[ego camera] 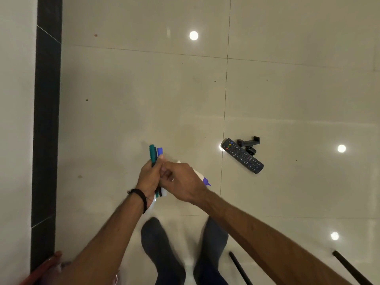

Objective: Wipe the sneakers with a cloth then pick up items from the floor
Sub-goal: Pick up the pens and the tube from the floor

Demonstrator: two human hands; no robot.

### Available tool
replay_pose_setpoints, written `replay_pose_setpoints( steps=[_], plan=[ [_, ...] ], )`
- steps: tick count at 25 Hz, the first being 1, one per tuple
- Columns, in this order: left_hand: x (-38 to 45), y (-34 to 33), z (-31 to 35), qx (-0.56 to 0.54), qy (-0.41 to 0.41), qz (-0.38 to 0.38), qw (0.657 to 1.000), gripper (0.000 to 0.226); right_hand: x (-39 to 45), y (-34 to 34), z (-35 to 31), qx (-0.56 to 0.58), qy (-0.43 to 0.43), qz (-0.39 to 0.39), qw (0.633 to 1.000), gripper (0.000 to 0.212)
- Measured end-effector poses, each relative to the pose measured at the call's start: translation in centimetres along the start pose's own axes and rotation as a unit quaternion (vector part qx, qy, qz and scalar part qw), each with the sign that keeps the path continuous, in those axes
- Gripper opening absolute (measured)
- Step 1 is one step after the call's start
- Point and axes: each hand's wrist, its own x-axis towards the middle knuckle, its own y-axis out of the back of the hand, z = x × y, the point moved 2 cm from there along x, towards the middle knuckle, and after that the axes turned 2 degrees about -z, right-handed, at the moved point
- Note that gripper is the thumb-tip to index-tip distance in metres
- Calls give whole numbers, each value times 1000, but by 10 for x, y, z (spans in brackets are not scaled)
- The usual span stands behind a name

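My left hand [149, 177] grips a bunch of markers [155, 154]; green and blue caps stick out above the fist, and the barrels show below it. My right hand [181, 182] is against the left one and holds a white marker with a purple cap [205, 181] that points right. On the glossy tile floor [144, 89] to the right lie a black remote control [242, 155] and, touching its far side, a small black phone holder [249, 142]. No sneakers or cloth are in view.
My two feet in dark socks [162, 249] stand at the bottom middle. A black skirting strip [46, 120] runs along the white wall on the left. Two thin black legs [239, 268] slant at the bottom right. A red object [41, 268] sits at the bottom left corner.
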Motion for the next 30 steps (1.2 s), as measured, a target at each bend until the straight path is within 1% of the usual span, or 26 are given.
replay_pose_setpoints(
  steps=[2,3,5,6,8,10,12,16,17,19,21,23,25,27,30],
  plan=[
    [-6,8,-7,-1,8,30,1000,29,-9,2,7,2,-21,3,1000,21],
    [-8,13,-12,0,12,36,999,28,-12,5,16,-18,-39,21,999,25],
    [-8,23,-22,-9,22,41,999,25,-15,16,44,-95,-77,70,990,25],
    [-7,28,-27,-14,28,44,999,23,-15,22,58,-140,-87,82,983,27],
    [-7,33,-36,-26,38,45,998,19,-12,26,84,-240,-95,59,964,46],
    [-10,33,-44,-34,43,45,997,16,-3,18,101,-335,-104,20,936,62],
    [-12,34,-54,-41,48,48,997,17,7,2,108,-359,-119,-7,926,67],
    [-19,37,-66,-54,60,58,995,18,12,-13,110,-331,-139,-35,933,59],
    [-22,39,-67,-52,64,62,995,20,10,-10,109,-301,-151,-38,941,55],
    [-37,42,-65,-57,69,70,994,25,-2,1,101,-185,-186,-31,965,44],
    [-64,39,-53,-63,73,70,993,30,-25,18,80,-86,-225,-34,970,42],
    [-102,37,-37,-85,74,71,991,33,-50,33,45,-29,-247,-60,967,46],
    [-142,28,-19,-113,71,60,989,31,-77,47,6,24,-255,-58,965,46],
    [-188,21,9,-140,74,52,986,28,-104,64,-44,83,-248,-43,964,43],
    [-261,17,43,-147,75,35,986,28,-148,85,-124,166,-216,-53,961,47]
  ],
)
